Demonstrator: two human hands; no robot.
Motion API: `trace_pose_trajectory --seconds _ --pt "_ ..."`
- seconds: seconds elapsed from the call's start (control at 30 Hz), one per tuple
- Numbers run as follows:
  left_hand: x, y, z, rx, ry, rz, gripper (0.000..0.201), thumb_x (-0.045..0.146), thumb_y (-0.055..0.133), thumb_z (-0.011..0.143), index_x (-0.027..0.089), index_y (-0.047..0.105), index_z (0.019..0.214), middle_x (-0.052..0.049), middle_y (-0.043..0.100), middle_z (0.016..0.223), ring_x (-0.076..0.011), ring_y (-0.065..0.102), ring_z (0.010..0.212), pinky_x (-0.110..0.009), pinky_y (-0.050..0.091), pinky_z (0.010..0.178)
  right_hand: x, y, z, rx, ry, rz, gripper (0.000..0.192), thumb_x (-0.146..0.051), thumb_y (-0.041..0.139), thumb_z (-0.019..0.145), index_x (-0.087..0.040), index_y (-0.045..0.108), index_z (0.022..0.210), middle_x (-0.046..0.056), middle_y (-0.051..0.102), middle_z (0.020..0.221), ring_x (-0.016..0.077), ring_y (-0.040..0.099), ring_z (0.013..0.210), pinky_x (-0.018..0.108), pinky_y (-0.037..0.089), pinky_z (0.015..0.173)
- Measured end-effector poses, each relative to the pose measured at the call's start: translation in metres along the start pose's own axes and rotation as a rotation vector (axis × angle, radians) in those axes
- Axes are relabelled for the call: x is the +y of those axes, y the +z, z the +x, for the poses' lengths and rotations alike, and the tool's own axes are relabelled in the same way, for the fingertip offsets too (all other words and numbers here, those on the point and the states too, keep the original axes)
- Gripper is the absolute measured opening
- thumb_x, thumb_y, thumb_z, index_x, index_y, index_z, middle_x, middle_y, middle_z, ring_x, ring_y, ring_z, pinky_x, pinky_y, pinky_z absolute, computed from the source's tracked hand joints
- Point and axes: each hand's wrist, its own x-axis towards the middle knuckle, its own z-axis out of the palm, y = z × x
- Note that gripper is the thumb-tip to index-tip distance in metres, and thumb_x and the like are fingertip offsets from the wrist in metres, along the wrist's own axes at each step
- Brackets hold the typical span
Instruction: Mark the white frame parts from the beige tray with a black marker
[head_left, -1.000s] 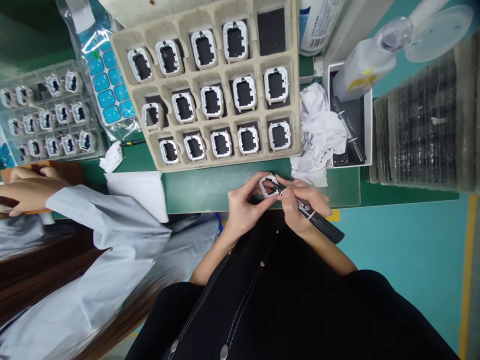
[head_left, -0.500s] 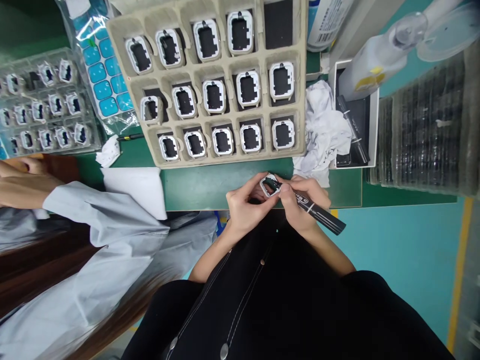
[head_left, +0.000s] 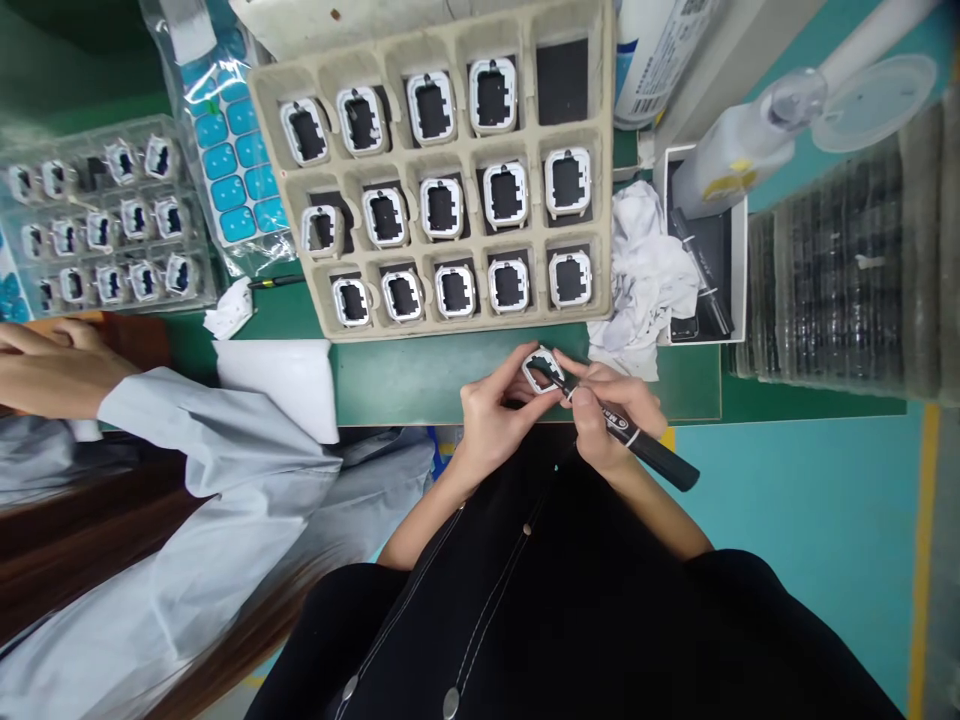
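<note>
My left hand (head_left: 491, 410) pinches a small white frame (head_left: 541, 370) just above the green table's front edge. In my right hand (head_left: 611, 415) is a black marker (head_left: 637, 445), its tip resting on the frame's inner edge and its cap end pointing right. Behind my hands a cardboard tray (head_left: 465, 320) holds several white frames with black centres, one to each cell. The cell at its top right holds only a black pad.
A crumpled white cloth (head_left: 645, 275) lies right of the tray, beside a white box (head_left: 739, 260) with pens and a spray bottle (head_left: 739, 150). Stacked dark trays (head_left: 840, 260) stand at far right. A co-worker's pale sleeve (head_left: 217, 440) and hand (head_left: 45, 365) are at left, by a clear tray (head_left: 97, 230) of small parts.
The marker tip has shifted slightly along the frame and my right hand has turned a little. The view has drifted; nothing else has moved.
</note>
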Motion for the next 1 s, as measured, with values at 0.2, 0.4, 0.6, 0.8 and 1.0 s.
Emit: trace_pose_trajectory --seconds 0.2,0.4,0.6,0.8,1.0 --pt "0.001 0.001 0.003 -0.038 -0.026 -0.042 0.077 0.062 0.108 0.09 0.024 0.087 0.154 -0.005 0.096 0.106 -0.0203 0.09 0.079 -0.031 0.078 0.083 0.012 -0.003 -0.009 0.048 -0.062 0.053 0.009 -0.027 0.078 0.113 -0.031 0.07 0.115 -0.007 0.076 0.085 0.0184 0.072 0.067 0.069 0.085 0.1" --pt "0.01 -0.013 -0.003 0.038 0.189 0.13 0.073 0.066 0.103 0.096 0.025 0.085 0.155 -0.005 0.094 0.102 -0.019 0.083 0.077 -0.032 0.074 0.085 0.013 -0.001 -0.006 0.294 0.005 0.11 0.016 -0.035 0.079 0.113 -0.031 0.066 0.105 -0.011 0.068 0.071 0.0187 0.068 0.056 0.06 0.082 0.09" --pt "0.063 -0.046 0.069 0.113 0.617 0.507 0.073 0.069 0.099 0.099 0.028 0.085 0.157 -0.005 0.079 0.094 -0.0241 0.072 0.082 -0.036 0.065 0.087 0.019 -0.001 -0.008 0.316 0.194 0.15 0.024 -0.039 0.083 0.11 -0.029 0.066 0.097 -0.008 0.066 0.066 0.0234 0.077 0.065 0.047 0.075 0.079" --pt "0.105 -0.019 0.234 0.003 0.741 0.641 0.079 0.081 0.093 0.096 0.024 0.085 0.15 -0.021 0.073 0.135 -0.0476 0.068 0.136 -0.066 0.052 0.13 0.025 -0.002 -0.012 0.292 0.19 0.138 0.027 -0.039 0.083 0.111 -0.027 0.066 0.094 -0.006 0.069 0.067 0.0243 0.082 0.073 0.042 0.071 0.077" --pt "0.115 -0.036 0.216 0.102 0.715 0.54 0.06 0.074 0.095 0.099 0.025 0.088 0.133 -0.018 0.078 0.127 -0.0423 0.072 0.129 -0.064 0.055 0.127 0.029 -0.005 -0.017 0.309 0.198 0.129 0.026 -0.037 0.084 0.111 -0.026 0.068 0.094 -0.006 0.069 0.069 0.0234 0.081 0.072 0.04 0.071 0.076"
